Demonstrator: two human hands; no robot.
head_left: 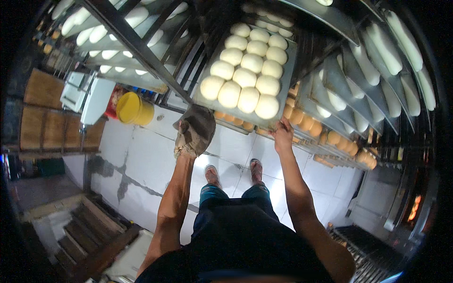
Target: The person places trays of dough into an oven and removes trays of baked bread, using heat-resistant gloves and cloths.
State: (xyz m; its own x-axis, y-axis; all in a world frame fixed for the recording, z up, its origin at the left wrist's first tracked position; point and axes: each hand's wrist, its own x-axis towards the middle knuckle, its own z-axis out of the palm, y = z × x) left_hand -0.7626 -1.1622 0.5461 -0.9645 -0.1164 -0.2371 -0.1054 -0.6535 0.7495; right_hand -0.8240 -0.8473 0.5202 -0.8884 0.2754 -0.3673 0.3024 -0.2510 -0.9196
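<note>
A metal baking tray [243, 112] lies in a rack ahead of me, bearing close rows of round, pale dough balls [251, 62]. At its front right corner, the fingers of my right hand [283, 136] are closed on the edge. My left hand [188, 147] holds a dark brown cloth [200, 125], bunched beside the tray's front left corner. Folds of cloth hide most of its fingers, and I cannot tell whether the cloth touches the tray. Browned buns [234, 120] show on a level below.
Racks with long white dough pieces [361, 66] on slanted trays stand to the right and upper left. Browned buns [306, 123] sit low at right. A yellow bucket [135, 109] stands left, near a white machine [89, 96]. An orange glow [415, 207] shows at far right.
</note>
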